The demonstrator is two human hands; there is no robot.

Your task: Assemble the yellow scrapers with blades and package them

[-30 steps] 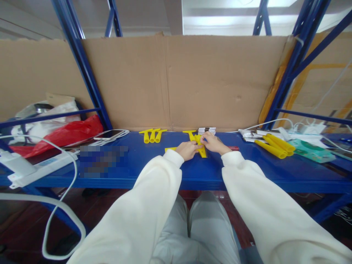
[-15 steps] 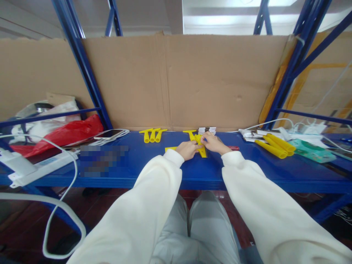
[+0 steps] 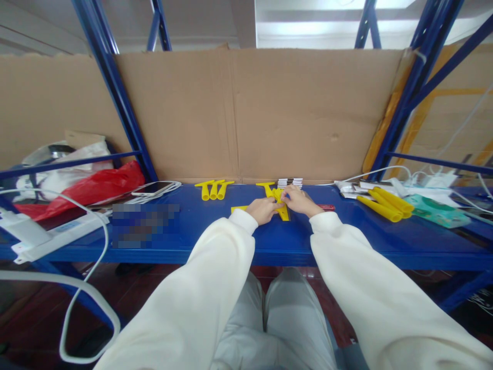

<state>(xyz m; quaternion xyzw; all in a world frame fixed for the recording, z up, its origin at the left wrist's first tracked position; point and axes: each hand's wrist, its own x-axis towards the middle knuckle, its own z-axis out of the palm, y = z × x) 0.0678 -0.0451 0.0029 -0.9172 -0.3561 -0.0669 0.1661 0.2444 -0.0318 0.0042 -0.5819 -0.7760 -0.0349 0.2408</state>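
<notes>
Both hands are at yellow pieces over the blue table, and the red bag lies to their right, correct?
Not quite: the red bag lies to their left, as the head view shows. The left hand and right hand are at yellow pieces over the blue table.

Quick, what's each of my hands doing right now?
Left hand: closed on the yellow part.
Right hand: fingers pinched at the same yellow part.

Left arm: reaching forward and inward, cream sleeve down to the wrist
Left hand (image 3: 263,210): kinda low, fingers pointing in toward the other one
Right arm: comes in from the right, slightly bent
Right hand (image 3: 301,201): fingers curled, fingertips right by the left's
</notes>
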